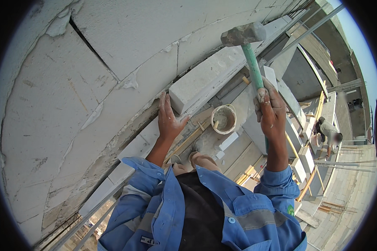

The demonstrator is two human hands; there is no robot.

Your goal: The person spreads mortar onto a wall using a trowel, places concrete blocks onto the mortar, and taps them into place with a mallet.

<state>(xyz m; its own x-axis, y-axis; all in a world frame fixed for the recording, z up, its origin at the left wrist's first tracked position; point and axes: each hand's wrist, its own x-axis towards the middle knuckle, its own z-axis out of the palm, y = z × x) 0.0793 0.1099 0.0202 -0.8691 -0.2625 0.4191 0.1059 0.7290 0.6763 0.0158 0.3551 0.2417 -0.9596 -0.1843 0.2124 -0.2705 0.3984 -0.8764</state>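
My right hand [271, 109] is closed round the green handle of a sledgehammer [244, 34], whose dark, worn head is raised above a row of pale blocks. Against the near end of a light grey block [207, 79] rests my left hand [170, 116], fingers stretched out, the thumb apart. That block lies lengthwise along the foot of a large block wall [125, 54], with a narrow gap between them. Dusty grey residue coats both hands. Below and between them stands a white bucket [223, 119] with grey mortar and a tool handle in it.
Wooden planks and loose white block pieces [228, 141] lie on the lower level near my feet. To the right, a co-worker [329, 134] bends beside stacked blocks [306, 159]. Metal scaffold poles [310, 31] cross the upper right. More blocks [134, 150] line the wall at left.
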